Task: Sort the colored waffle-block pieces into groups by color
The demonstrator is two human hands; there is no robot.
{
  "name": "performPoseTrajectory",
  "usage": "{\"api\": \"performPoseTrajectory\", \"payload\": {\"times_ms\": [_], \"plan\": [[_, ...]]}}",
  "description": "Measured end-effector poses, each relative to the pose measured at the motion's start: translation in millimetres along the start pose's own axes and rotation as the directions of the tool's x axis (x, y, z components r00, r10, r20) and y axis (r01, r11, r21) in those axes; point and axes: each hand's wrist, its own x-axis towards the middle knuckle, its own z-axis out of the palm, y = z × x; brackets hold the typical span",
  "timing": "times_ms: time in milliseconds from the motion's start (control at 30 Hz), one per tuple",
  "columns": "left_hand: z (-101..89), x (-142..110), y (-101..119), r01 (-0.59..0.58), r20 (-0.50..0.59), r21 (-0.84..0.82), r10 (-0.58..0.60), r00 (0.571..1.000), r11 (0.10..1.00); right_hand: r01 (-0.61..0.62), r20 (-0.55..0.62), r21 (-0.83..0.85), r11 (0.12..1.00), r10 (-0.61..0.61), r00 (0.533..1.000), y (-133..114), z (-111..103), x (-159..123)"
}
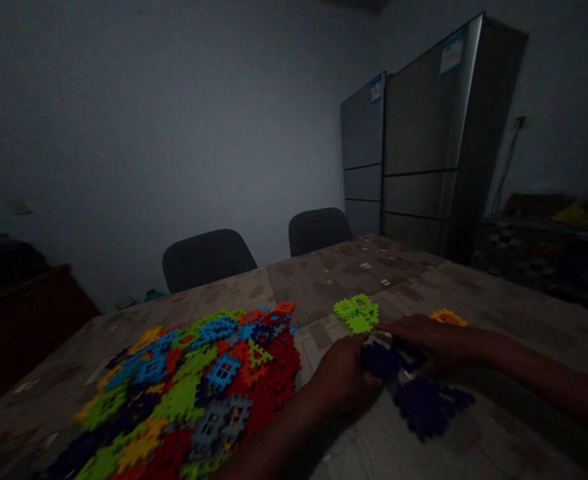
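Observation:
A big heap of coloured interlocking plastic tiles (194, 393) in red, blue, green, yellow and grey covers the near left of the table (324, 280). My left hand (344, 380) rests curled on the table beside the heap, touching dark purple tiles (424, 400). My right hand (431, 340) lies over the same purple tiles, its fingers pointing left toward a small cluster of lime green tiles (358, 313). An orange tile (448, 317) peeks out behind my right hand. The room is dim, and the fingers' grip does not show clearly.
Two dark chairs (209, 257) (319, 230) stand at the table's far side. A tall grey refrigerator (424, 140) stands against the wall at the back right. A dark cabinet (19, 313) is at the left, cluttered furniture (544, 247) at the right.

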Motion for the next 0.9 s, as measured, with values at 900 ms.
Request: {"api": "performPoseTrajectory", "payload": {"times_ms": [900], "plan": [[14.5,3,3,-0.069,-0.003,-0.042,0.069,0.998,0.997,0.075,-0.039,-0.088,0.993,-0.078,0.996,-3,-1,-5]]}}
